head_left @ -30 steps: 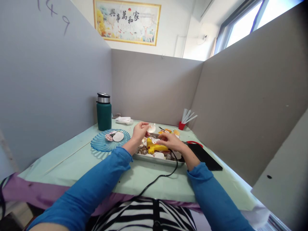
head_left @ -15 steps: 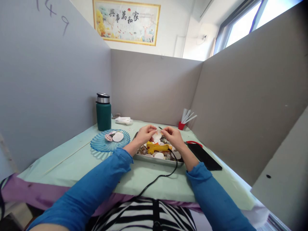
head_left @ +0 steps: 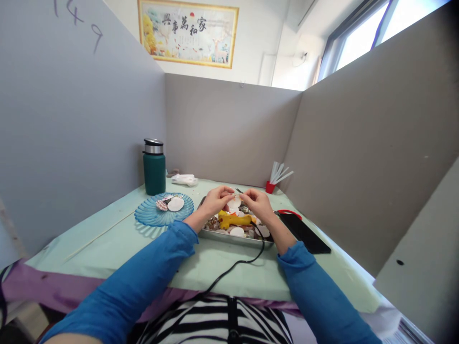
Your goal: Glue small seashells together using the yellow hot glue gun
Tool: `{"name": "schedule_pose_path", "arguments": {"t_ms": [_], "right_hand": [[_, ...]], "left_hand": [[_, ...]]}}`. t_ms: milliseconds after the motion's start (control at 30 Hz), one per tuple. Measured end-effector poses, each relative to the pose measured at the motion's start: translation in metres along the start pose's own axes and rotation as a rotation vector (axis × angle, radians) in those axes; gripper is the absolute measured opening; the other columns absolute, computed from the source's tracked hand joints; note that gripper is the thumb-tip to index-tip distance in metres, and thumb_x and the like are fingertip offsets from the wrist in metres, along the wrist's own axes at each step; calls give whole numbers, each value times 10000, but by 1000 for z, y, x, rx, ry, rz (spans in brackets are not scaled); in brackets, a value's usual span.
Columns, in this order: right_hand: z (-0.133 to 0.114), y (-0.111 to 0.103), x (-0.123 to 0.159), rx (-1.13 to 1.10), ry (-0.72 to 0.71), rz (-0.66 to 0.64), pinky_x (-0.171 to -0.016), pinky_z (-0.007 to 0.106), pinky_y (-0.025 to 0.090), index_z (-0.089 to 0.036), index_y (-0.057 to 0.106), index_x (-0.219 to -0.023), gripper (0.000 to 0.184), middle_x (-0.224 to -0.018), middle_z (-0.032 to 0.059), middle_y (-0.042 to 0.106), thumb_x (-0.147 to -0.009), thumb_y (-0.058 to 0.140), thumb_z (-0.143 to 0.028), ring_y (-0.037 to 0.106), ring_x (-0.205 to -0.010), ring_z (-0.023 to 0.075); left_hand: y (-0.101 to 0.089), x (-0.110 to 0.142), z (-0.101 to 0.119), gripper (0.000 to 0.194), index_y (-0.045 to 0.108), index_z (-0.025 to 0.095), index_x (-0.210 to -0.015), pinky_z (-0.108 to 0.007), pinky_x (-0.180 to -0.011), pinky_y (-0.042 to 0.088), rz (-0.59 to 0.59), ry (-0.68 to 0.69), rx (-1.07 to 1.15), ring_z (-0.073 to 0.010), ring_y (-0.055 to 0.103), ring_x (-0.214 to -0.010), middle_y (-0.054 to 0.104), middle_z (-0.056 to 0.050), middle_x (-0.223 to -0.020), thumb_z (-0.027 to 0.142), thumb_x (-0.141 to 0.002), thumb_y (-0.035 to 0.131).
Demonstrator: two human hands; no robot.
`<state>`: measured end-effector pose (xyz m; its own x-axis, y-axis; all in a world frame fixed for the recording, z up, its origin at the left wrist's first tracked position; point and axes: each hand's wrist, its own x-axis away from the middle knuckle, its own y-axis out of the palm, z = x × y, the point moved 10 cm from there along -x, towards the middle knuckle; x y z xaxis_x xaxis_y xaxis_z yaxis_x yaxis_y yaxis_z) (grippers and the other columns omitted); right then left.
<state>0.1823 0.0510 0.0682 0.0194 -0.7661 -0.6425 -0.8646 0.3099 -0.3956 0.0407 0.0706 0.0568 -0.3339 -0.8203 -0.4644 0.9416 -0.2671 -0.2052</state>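
Note:
My left hand [head_left: 218,199] and my right hand [head_left: 257,201] meet over a metal tray [head_left: 233,240], thumbs and fingertips pinched close together. Whatever lies between the fingertips is too small to make out. Just below them shows a pale round shell [head_left: 234,202]; I cannot tell whether it is held or lies in the tray. A yellow glue gun [head_left: 234,220] rests across the shells in the tray, below my hands, and its black cord [head_left: 241,262] runs over the table toward me. White shells [head_left: 237,231] lie along the tray's near side.
A blue glass plate [head_left: 143,212] with several shells stands left of the tray, a green bottle [head_left: 154,172] behind it. A thin stick [head_left: 100,235] lies at the left. To the right are a black flat object [head_left: 304,233], a red-handled tool [head_left: 289,212] and a red cup [head_left: 270,187] of glue sticks.

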Motion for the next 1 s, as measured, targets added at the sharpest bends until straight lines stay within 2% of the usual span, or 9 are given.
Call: {"name": "schedule_pose_path", "arguments": {"t_ms": [333, 833, 1000], "right_hand": [[1, 0, 0, 15, 14, 9, -486, 232, 344, -179, 542, -622, 332, -488, -23, 497, -769, 568, -476, 436, -488, 115], [-2, 1, 1, 24, 33, -3, -466, 230, 340, -180, 534, -597, 323, -461, -28, 487, -753, 578, -459, 436, -457, 111], [1, 9, 1, -19, 34, -62, -464, 222, 361, -180, 533, -635, 310, -488, -29, 504, -776, 554, -455, 443, -451, 104]], "left_hand": [[1, -1, 1, 276, 607, 145, -935, -155, -378, 365, -11, 15, 24, -74, 552, -392, 611, 22, -597, 353, -756, 639], [2, 0, 2, 268, 613, 146, -910, -147, -366, 340, -35, 28, 19, -84, 551, -394, 566, 38, -524, 354, -744, 642], [-2, -1, 1, 181, 610, 149, -865, -162, -348, 351, 8, 7, 21, -58, 492, -378, 626, 11, -636, 284, -745, 618]]}}
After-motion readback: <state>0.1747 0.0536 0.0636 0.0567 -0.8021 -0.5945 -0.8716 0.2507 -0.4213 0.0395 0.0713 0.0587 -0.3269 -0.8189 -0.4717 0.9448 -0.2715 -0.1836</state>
